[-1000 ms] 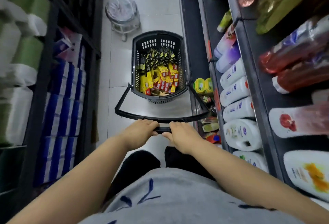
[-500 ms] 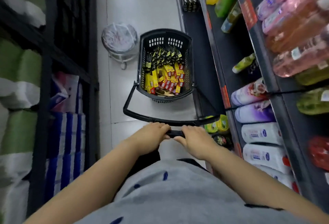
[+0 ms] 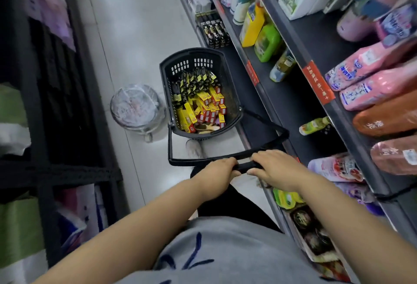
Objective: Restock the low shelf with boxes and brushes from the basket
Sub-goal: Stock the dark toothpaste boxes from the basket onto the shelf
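A black plastic basket [image 3: 165,73] stands on the aisle floor ahead of me, beside the right-hand shelving. It holds several yellow and red boxes [image 3: 206,108], dark carded packs [image 3: 194,81] at its far end and a brush [image 3: 206,127] at its near end. Its long black pull handle [image 3: 246,166] reaches back to me. My left hand [image 3: 217,174] and my right hand [image 3: 274,168] both grip the handle's bar, side by side. The low shelf [image 3: 255,103] runs along the floor on the right, with black packs [image 3: 213,29] standing further along it.
Upper shelves on the right carry bottles and refill pouches [image 3: 370,85]. A round wire stool wrapped in plastic [image 3: 135,108] stands on the floor left of the basket. Dark shelving with paper goods [image 3: 56,103] lines the left side. My shoe [image 3: 194,148] shows behind the basket.
I have moved the basket forward along the aisle past the stool, which now lies beside it. My view has swung to the right. Both hands stay on the handle.
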The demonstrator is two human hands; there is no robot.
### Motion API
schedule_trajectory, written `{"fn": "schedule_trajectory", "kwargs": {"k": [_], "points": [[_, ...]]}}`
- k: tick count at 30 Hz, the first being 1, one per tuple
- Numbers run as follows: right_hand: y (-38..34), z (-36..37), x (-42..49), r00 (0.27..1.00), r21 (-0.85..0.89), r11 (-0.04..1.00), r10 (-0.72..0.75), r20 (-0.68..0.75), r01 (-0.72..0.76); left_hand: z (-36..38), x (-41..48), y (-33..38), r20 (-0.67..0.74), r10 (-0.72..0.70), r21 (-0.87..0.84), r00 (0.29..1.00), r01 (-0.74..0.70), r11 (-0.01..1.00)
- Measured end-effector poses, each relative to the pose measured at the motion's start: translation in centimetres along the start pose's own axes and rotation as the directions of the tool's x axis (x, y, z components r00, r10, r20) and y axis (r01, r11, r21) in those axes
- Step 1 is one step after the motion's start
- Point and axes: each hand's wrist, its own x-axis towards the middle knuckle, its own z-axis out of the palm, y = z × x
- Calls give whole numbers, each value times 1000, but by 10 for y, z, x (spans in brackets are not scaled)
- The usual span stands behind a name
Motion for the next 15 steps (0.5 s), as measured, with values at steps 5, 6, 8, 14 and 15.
{"fn": "schedule_trajectory", "kwargs": {"k": [5, 6, 8, 14, 15], "points": [[26, -60, 82, 1000, 84, 996, 12, -12, -11, -87, 63, -18, 85, -34, -29, 996, 37, 999], [26, -76, 99, 1000, 103, 995, 16, -26, -13, -110, 72, -21, 107, -43, -32, 993, 46, 998], [27, -107, 132, 998, 117, 993, 11, -68, -3, -154, 90, -25, 126, -43, -44, 991, 49, 998], [52, -172, 189, 979, 233, 972, 79, -187, -33, -239, 136, -9, 208, -85, -41, 975, 95, 995], [57, -177, 192, 966, 232, 971, 110, -235, -54, -248, 144, -4, 221, -88, -43, 971, 100, 994]]}}
